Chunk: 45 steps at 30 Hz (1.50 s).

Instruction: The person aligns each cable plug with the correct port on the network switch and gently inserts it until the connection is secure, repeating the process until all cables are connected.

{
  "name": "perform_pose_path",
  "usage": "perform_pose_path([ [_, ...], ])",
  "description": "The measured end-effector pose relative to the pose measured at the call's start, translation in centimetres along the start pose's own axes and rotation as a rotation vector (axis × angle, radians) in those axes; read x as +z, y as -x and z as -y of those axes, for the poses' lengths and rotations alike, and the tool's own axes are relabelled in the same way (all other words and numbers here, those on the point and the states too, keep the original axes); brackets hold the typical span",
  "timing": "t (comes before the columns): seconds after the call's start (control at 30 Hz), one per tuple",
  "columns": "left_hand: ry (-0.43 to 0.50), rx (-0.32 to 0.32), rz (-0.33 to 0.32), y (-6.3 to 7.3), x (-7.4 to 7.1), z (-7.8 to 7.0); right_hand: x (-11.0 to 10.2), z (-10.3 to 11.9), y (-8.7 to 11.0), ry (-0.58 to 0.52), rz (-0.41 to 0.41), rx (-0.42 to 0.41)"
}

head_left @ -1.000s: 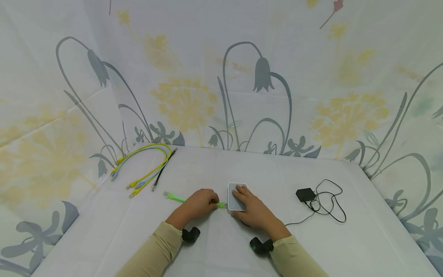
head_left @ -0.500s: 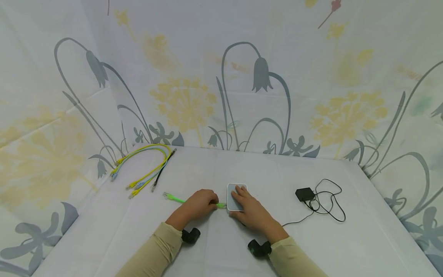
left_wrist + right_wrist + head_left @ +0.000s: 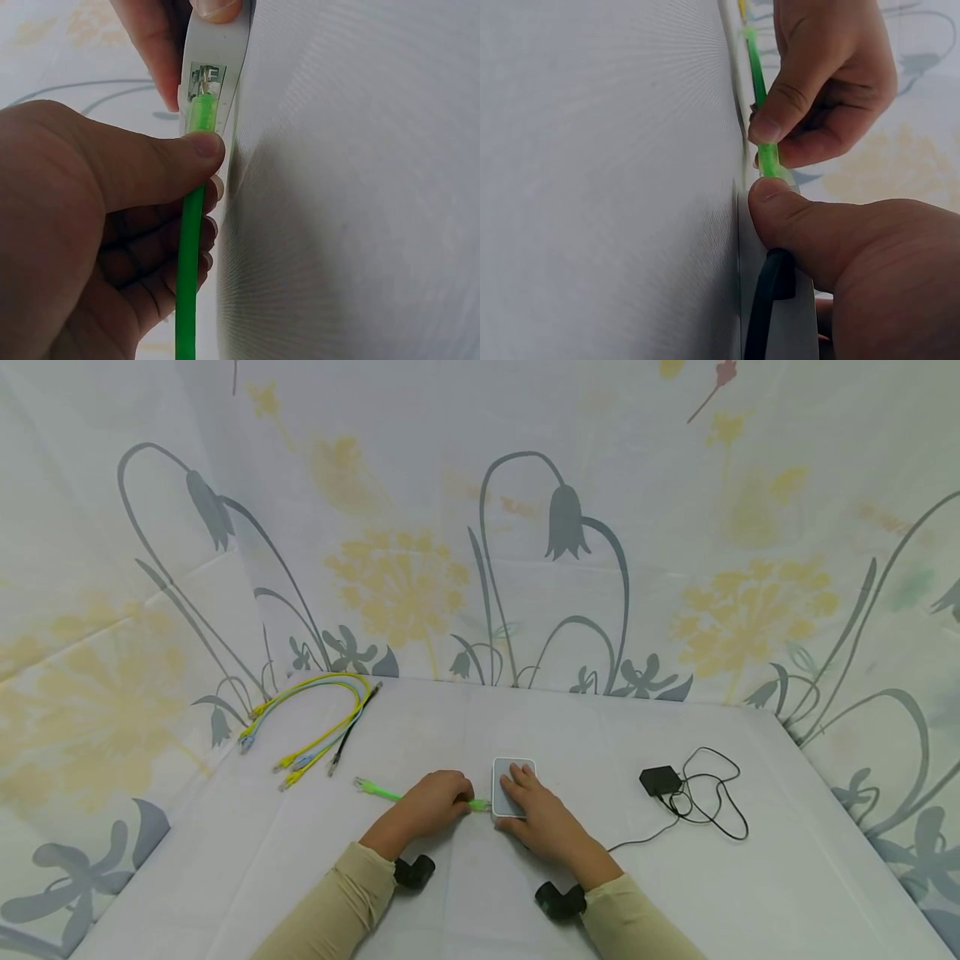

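A small white router [image 3: 501, 768] with a grey top lies flat at the middle of the table. My left hand [image 3: 432, 799] pinches a short green network cable [image 3: 189, 270] just behind its plug [image 3: 201, 112]. The plug's tip is at the mouth of the port [image 3: 208, 75] on the router's left side; how deep it sits I cannot tell. My right hand [image 3: 550, 818] holds the router, fingers over the top and thumb [image 3: 776, 206] on the near side. Beside that thumb, a black power cord [image 3: 761, 307] enters the router. The cable's other plug [image 3: 363, 784] lies free to the left.
Several yellow, pale blue and black network cables [image 3: 330, 731] lie at the back left. To the right sits a black power adapter [image 3: 661, 781], its thin cord [image 3: 738, 806] loosely looped and running toward my right hand. A patterned cloth wall [image 3: 420, 510] borders the table's back.
My right hand and forearm have shifted slightly left, and the power cord near the wrist with them. My left hand keeps its pinch on the green network cable.
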<state>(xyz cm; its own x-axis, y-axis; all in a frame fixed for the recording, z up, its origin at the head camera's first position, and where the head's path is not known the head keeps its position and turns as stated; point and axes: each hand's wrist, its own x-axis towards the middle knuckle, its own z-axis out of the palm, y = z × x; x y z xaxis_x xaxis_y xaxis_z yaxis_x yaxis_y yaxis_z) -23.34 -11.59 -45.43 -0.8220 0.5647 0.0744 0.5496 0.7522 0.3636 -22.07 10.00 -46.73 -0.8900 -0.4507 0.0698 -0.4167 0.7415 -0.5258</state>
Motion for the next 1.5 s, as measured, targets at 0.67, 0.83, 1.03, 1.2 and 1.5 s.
perform_pose_path([
  [0.67, 0.021, 0.004, -0.011, -0.41, 0.09, -0.36, 0.13, -0.25, 0.1, 0.022, -0.008, -0.011],
  [0.83, 0.004, 0.0, -0.01, -0.4, 0.1, -0.56, 0.25, -0.29, -0.04, 0.025, -0.008, -0.009],
  [1.03, 0.042, -0.03, -0.014, -0.41, 0.4, -0.39, 0.45, -0.29, -0.05, 0.034, -0.006, 0.007],
  [1.2, 0.063, -0.024, -0.028, -0.44, 0.54, -0.37, 0.34, -0.15, 0.1, 0.059, -0.006, 0.019],
  [1.5, 0.092, -0.031, -0.032, -0.45, 0.58, -0.35, 0.06, -0.24, 0.19, 0.059, 0.002, 0.029],
])
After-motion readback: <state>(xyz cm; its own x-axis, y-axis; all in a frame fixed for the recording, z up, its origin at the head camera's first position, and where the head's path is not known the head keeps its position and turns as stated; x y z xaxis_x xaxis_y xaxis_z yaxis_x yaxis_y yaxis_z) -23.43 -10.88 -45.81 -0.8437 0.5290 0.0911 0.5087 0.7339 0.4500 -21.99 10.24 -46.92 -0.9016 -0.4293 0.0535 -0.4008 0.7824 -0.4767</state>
